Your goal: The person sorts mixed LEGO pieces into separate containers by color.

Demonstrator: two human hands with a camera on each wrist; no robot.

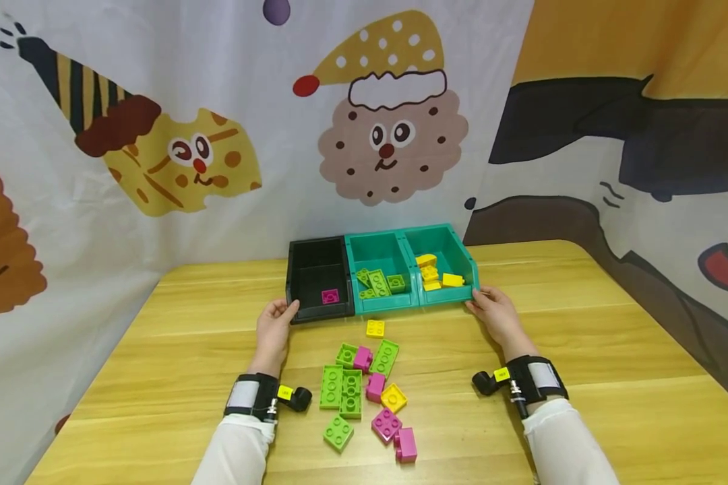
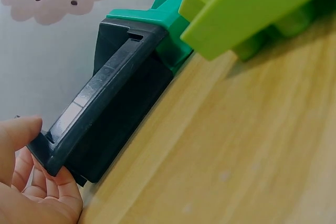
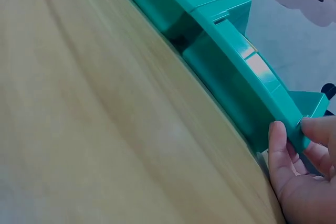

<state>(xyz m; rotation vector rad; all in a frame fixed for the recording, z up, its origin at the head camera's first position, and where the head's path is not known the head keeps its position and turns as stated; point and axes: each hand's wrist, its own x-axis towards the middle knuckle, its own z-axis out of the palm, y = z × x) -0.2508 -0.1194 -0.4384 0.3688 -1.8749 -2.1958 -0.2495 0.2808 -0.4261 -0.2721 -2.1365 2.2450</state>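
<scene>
Three joined bins stand in a row at the back of the table. My left hand (image 1: 273, 335) holds the front left corner of the black bin (image 1: 324, 315), thumb on top and fingers beneath in the left wrist view. At the other end, my right hand (image 1: 497, 318) pinches the front right corner of the right teal bin (image 1: 451, 294). Between them sits the middle teal bin (image 1: 383, 303). One magenta brick (image 1: 330, 296) lies in the black bin. Green bricks (image 1: 379, 283) are in the middle bin and yellow bricks (image 1: 453, 280) in the right one.
Loose building bricks lie on the wooden table (image 1: 206, 323) before the bins: several green ones (image 1: 338, 432), several magenta ones (image 1: 387, 424), a yellow brick (image 1: 375, 329) and an orange-yellow brick (image 1: 393, 398). A printed curtain (image 1: 267, 222) hangs right behind the bins.
</scene>
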